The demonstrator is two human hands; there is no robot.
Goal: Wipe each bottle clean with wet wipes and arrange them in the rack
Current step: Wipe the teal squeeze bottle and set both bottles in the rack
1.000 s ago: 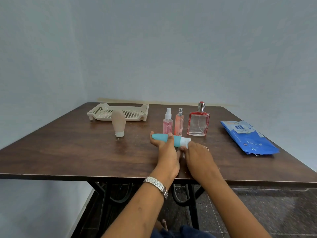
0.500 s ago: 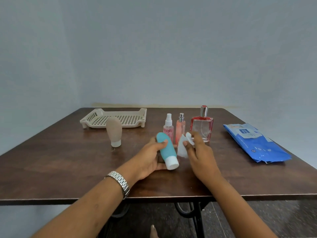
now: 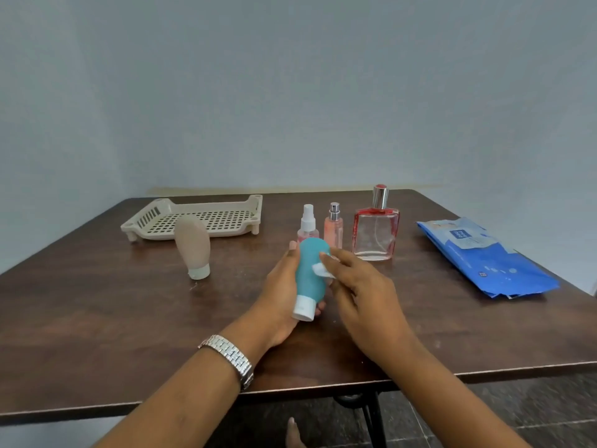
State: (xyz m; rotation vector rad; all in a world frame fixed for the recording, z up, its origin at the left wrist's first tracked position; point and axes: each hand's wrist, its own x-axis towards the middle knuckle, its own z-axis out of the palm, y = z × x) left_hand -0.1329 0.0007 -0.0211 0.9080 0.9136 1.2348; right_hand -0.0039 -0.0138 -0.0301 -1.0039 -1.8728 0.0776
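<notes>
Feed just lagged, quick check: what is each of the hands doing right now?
Left hand: grips the teal bottle, cap end toward the person.
Right hand: pinches a wet wipe against the bottle.

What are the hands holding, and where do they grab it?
The left hand grips the teal bottle around its body. The right hand holds a white wipe against the bottle's side.

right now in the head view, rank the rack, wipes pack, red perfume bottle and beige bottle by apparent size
1. wipes pack and rack: alike, rack farther, so unranked
2. red perfume bottle
3. beige bottle, though nearer
</notes>
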